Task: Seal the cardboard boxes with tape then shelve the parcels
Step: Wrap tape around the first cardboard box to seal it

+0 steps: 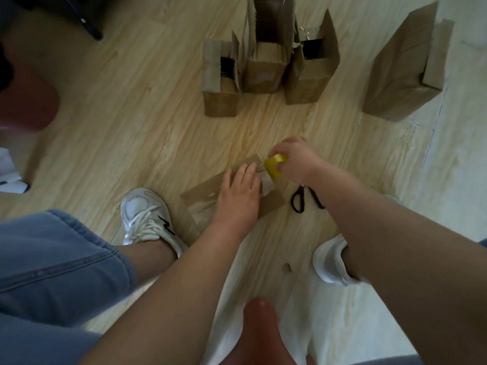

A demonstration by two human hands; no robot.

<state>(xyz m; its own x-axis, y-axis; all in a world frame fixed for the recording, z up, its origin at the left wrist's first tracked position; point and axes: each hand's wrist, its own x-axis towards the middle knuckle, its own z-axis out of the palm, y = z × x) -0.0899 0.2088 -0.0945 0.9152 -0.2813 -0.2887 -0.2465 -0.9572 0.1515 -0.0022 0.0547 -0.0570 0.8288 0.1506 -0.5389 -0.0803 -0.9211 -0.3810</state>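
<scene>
A small flat cardboard box (203,196) lies on the wooden floor in front of my feet. My left hand (238,193) rests flat on its top, fingers spread. My right hand (297,159) grips a yellow tape roll (274,167) at the box's far right end, where clear tape runs onto the cardboard. Black scissors (303,200) lie on the floor just right of the box, partly hidden by my right forearm.
Three open cardboard boxes (263,72) stand in a row farther ahead, flaps up. A larger box (405,72) stands at the far right. My white shoes (147,217) flank the work spot. A dark red seat (26,101) is at the left edge.
</scene>
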